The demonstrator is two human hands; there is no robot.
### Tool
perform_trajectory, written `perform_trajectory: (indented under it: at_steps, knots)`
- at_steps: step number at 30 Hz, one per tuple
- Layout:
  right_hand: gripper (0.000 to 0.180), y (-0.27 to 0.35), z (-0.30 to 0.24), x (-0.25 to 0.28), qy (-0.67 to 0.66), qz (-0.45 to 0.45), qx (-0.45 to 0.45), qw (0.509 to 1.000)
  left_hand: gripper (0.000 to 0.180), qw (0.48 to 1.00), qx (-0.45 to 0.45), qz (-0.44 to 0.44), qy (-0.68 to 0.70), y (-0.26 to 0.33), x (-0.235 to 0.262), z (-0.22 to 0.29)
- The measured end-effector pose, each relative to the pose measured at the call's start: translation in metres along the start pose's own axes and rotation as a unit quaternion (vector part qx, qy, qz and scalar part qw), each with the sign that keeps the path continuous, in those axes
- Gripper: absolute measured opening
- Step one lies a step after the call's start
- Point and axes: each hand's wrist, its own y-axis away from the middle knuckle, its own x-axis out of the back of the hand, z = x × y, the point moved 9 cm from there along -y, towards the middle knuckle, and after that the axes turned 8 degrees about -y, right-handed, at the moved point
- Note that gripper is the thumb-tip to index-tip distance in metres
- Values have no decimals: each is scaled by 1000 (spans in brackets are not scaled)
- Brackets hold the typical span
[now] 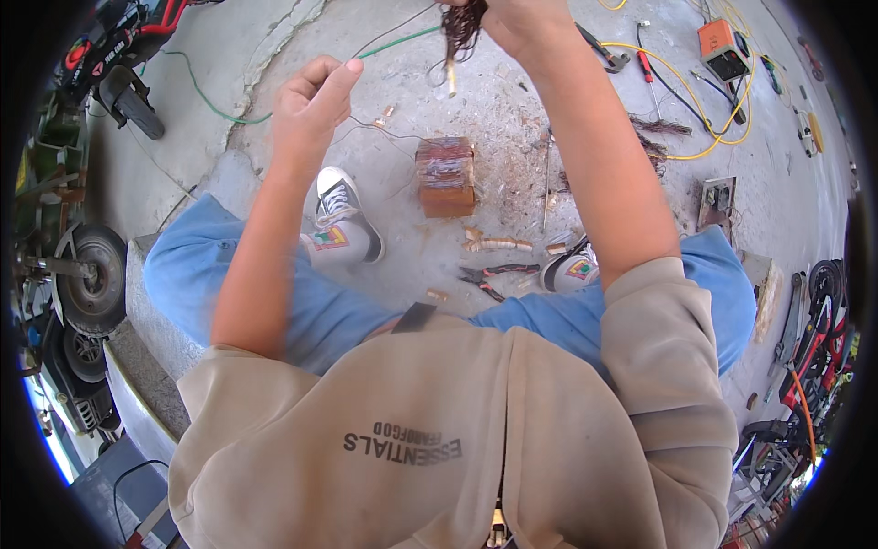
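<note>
My left hand [315, 99], fingers closed in a pinch, grips a thin dark wire [395, 31]. That strand runs up toward my right hand [526, 27], which is partly cut off by the top edge. A tangled bundle of dark reddish-brown wire [463, 33] hangs from my right hand, with a pale strip [451, 79] below it. On the concrete between my feet sits a block-shaped copper coil [445, 174], its windings frayed on top. Loose wire [389, 131] trails from the coil toward my left hand.
Pliers [498, 277] lie near my right shoe, beside pale broken pieces [498, 243]. Scraps litter the concrete. To the right are a red-handled screwdriver [644, 64], a yellow cord [675, 71] and an orange box [722, 50]. A green cord [206, 99] crosses the left; wheeled machines [91, 279] stand there.
</note>
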Motion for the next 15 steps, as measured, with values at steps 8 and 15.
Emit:
perform_trajectory:
  at_steps: [8,15]
  knots:
    - [36,59,96,38,335,-127,5,934,19,973,-22,-69,217,-28,-63,-1]
    - [33,66,85,108,351,-55,-99,929,25,998,-68,-13,-10,-42,-65,-19]
